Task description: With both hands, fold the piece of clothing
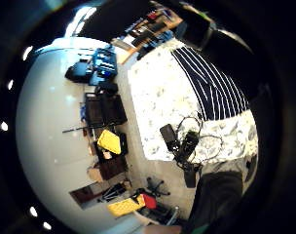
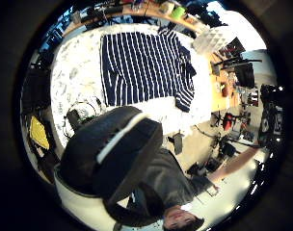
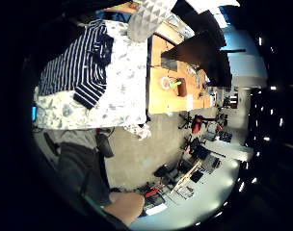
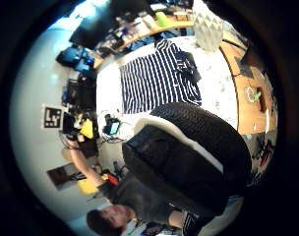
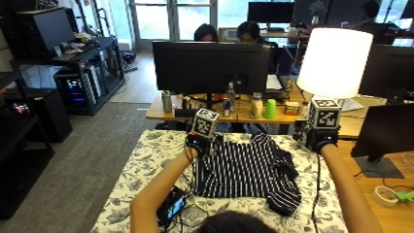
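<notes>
The striped shirt lies flat on the table; both hands hover above, holding nothing, fingers not visible; uneven grasps could make a crooked fold.

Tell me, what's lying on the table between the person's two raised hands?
In the outside view, the striped shirt spreads on the floral tablecloth between the left hand and the right hand.

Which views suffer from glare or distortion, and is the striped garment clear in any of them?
Outside view: the lamp is glaringly bright, but the striped garment reads clearly on the floral cloth. Palm views: strongly curved at the edges. Left thumb side: a dark object close to the lens blocks the lower middle.
</notes>
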